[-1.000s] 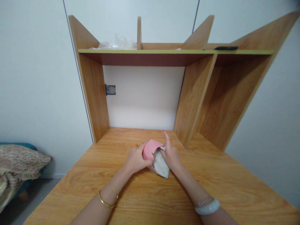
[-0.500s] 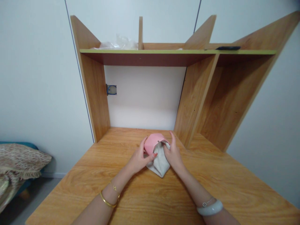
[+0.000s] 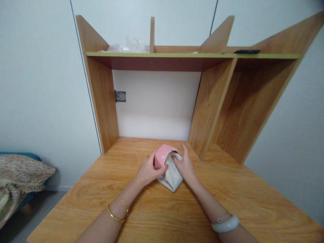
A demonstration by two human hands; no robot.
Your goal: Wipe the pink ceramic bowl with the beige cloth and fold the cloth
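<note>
A small pink faceted pot [image 3: 162, 156] is tilted above the wooden desktop, its mouth turned toward me and to the right. Around its left side wraps my left hand [image 3: 149, 170], with the thumb across the near rim. A pale grey cloth [image 3: 172, 175] is tucked partly into the mouth, and its corner hangs toward the desk. My right hand [image 3: 185, 165] presses the cloth into the opening; some of its fingers are hidden inside, while one finger points up beside the rim.
The wooden desktop [image 3: 162, 216] spreads under both arms. Behind it stands a shelf unit [image 3: 103, 101] with uprights. On the upper shelf lie clear plastic wrapping [image 3: 129, 45] and a dark flat object [image 3: 247, 52]. An exposed socket box [image 3: 120, 97] sits in the wall. A patterned blanket [image 3: 22, 172] lies at left.
The pot has turned slightly and shifted a little to the left in my left hand. My right hand has moved slightly left with the cloth.
</note>
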